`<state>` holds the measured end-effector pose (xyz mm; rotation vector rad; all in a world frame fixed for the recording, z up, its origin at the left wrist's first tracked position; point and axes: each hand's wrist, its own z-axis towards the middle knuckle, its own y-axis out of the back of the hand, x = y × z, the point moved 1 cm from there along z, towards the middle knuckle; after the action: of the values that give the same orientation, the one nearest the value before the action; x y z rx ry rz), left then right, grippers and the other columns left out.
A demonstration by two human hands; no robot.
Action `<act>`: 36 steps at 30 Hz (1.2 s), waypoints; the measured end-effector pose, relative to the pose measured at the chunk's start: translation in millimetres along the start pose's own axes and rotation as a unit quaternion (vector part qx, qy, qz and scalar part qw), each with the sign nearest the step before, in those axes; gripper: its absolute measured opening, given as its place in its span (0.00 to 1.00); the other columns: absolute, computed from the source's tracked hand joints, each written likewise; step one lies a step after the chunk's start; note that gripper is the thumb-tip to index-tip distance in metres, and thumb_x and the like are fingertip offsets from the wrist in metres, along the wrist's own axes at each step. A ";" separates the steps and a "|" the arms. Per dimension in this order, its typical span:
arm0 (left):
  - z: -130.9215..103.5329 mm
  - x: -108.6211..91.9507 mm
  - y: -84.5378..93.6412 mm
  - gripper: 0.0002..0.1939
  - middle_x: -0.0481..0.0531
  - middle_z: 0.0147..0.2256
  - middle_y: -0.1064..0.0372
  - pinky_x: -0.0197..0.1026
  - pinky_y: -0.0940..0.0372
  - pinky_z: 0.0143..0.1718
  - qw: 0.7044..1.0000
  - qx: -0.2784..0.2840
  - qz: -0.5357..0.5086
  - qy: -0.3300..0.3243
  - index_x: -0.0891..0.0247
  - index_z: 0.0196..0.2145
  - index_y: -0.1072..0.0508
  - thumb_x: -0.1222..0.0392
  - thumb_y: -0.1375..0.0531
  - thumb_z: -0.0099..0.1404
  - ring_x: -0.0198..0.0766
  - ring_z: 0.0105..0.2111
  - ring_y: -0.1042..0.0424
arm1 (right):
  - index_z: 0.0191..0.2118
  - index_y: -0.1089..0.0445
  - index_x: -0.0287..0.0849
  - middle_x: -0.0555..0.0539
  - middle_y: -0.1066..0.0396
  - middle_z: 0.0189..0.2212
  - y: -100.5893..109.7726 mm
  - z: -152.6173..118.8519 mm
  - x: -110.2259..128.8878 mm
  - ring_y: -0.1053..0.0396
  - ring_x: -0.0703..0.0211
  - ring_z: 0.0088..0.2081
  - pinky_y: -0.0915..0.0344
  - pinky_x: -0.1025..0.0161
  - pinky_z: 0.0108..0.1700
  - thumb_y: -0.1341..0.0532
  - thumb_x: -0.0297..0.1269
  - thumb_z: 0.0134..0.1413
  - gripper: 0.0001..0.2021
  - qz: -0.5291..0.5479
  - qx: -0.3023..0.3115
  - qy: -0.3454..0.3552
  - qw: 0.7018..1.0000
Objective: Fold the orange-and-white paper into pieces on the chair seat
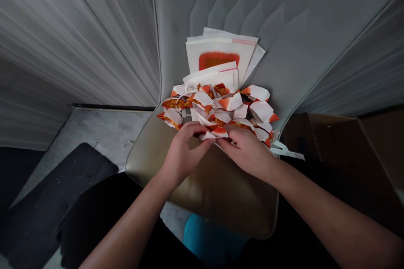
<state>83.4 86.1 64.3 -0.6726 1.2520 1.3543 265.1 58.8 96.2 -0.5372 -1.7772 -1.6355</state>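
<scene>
On the seat of a padded chair (202, 176), close to its front half, a small white-and-orange folded piece (220, 132) sits between the person's two hands, at the near edge of a heap of similar shapes. The left hand (186, 147) pinches its left end, thumb below and fingers curled above, narrowed to almost nothing. The right hand (244, 145) closes in the same way on the other end, its fingertips partly hidden by the paper. Gripping from both sides with the thumbs toward the body probably keeps the small, light piece steady and its creases under control.

Just beyond the fingers, the other folded shapes (232, 101) crowd together, some showing orange-gold insides; their closeness seems to keep them gathered and within reach. Behind them, a stack of flat sheets (221, 46) with an orange printed panel stands or leans toward the backrest, perhaps placed there so that it stays out of the way of the fingers; exactly how it is supported cannot be told. A pale strip (288, 153) trails off at the right side of the heap. The seat appears to serve as a work surface, drawn up close to the person's dark-clothed legs (104, 214).
</scene>
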 end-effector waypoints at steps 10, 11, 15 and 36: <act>0.6 -0.9 4.1 0.04 0.54 0.44 0.22 0.43 0.27 0.49 0.999 -0.005 0.021 -0.037 0.59 0.36 0.18 0.61 0.31 0.62 0.40 0.45 0.23 | 0.48 0.23 0.49 0.47 0.21 0.50 0.7 -1.2 0.1 0.26 0.53 0.54 0.33 0.55 0.57 0.43 0.34 0.68 0.12 0.051 0.010 0.018 0.999; 0.3 -1.1 4.1 0.04 0.54 0.45 0.22 0.43 0.28 0.49 0.999 0.000 0.022 -0.037 0.58 0.37 0.17 0.61 0.32 0.63 0.40 0.45 0.23 | 0.49 0.23 0.50 0.48 0.21 0.50 1.3 -1.2 0.4 0.26 0.54 0.55 0.33 0.55 0.58 0.43 0.33 0.68 0.12 0.055 0.008 0.022 0.998; 0.0 -2.9 4.6 0.06 0.54 0.48 0.22 0.46 0.28 0.54 0.999 0.041 0.019 -0.023 0.57 0.39 0.16 0.61 0.33 0.66 0.42 0.49 0.23 | 0.49 0.23 0.52 0.50 0.21 0.49 3.3 -1.0 1.5 0.26 0.56 0.54 0.33 0.56 0.58 0.43 0.31 0.67 0.14 0.060 0.011 0.032 0.998; 0.6 -4.3 4.3 0.06 0.53 0.42 0.20 0.44 0.26 0.48 0.999 0.009 -0.021 0.028 0.59 0.34 0.20 0.56 0.31 0.62 0.40 0.42 0.21 | 0.40 0.26 0.46 0.48 0.22 0.41 3.7 -1.3 2.8 0.26 0.56 0.45 0.34 0.59 0.48 0.43 0.31 0.65 0.08 0.018 0.018 0.006 1.000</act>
<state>80.4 86.0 69.7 -0.7254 1.2871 1.2962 265.9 57.7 100.9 -0.5383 -1.7745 -1.5776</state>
